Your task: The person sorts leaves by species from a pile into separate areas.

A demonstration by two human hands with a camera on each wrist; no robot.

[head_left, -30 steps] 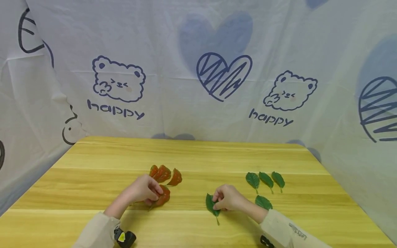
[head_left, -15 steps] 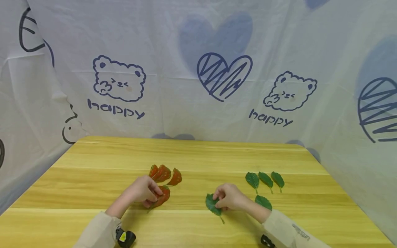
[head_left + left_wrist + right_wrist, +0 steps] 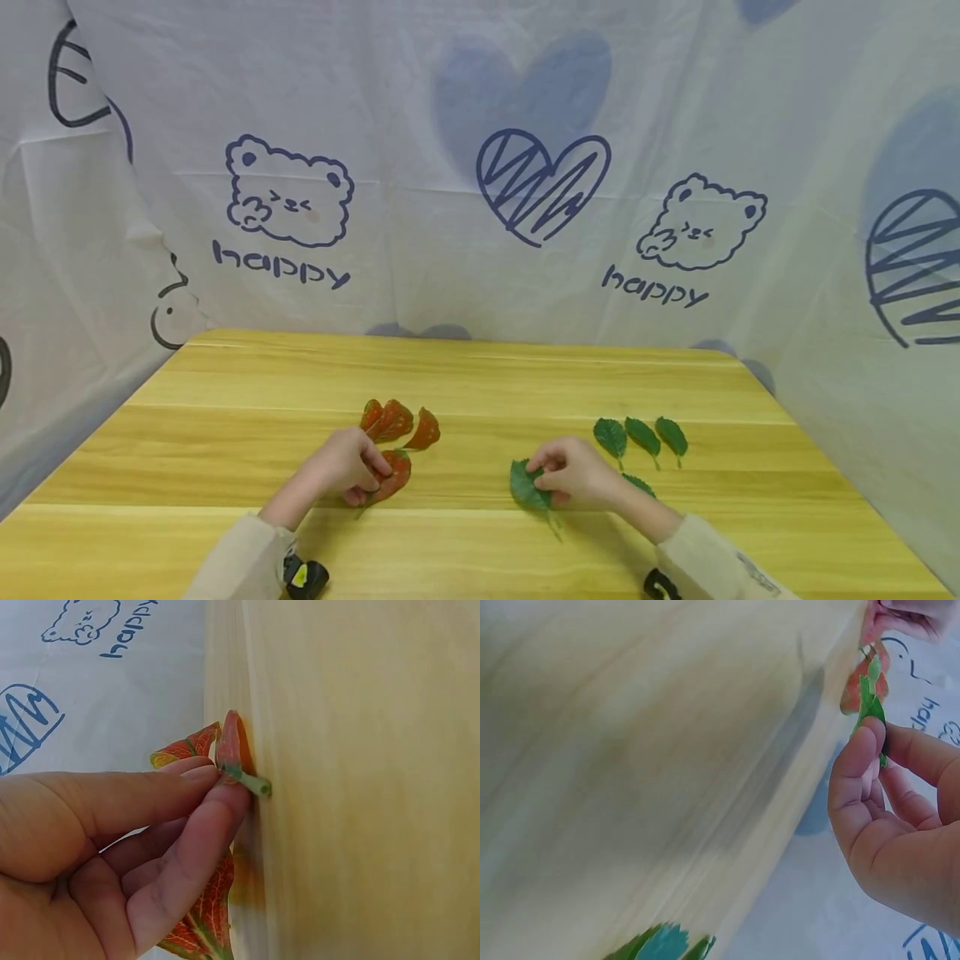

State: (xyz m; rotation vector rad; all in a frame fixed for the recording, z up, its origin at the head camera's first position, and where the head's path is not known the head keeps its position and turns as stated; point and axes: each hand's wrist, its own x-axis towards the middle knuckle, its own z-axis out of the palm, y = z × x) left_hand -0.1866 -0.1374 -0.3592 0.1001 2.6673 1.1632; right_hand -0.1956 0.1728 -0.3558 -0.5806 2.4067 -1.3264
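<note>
My left hand (image 3: pixel 347 462) pinches a red leaf (image 3: pixel 397 473) between thumb and finger, low over the table on the left. The left wrist view shows its green stem end (image 3: pixel 257 785) poking out past the fingertips. Near the table's middle, my right hand (image 3: pixel 579 473) grips a green leaf (image 3: pixel 525 487) with a toothed edge, its stem pointing toward the front. Seen from the right wrist, this leaf (image 3: pixel 871 705) is almost edge-on between thumb and finger. Part of each held leaf is hidden behind the fingers.
Several red leaves (image 3: pixel 393 419) lie just beyond my left hand. Farther right, a row of green leaves (image 3: pixel 642 435) rests on the wooden table (image 3: pixel 480 383), and another green leaf (image 3: pixel 639 484) is partly covered by my right arm. A printed cloth (image 3: pixel 420 250) hangs behind the table.
My right hand has shifted to the right with the green leaf, whose stem has swung rightward. It now covers more of the leaf lying beside the arm. My left hand has barely moved.
</note>
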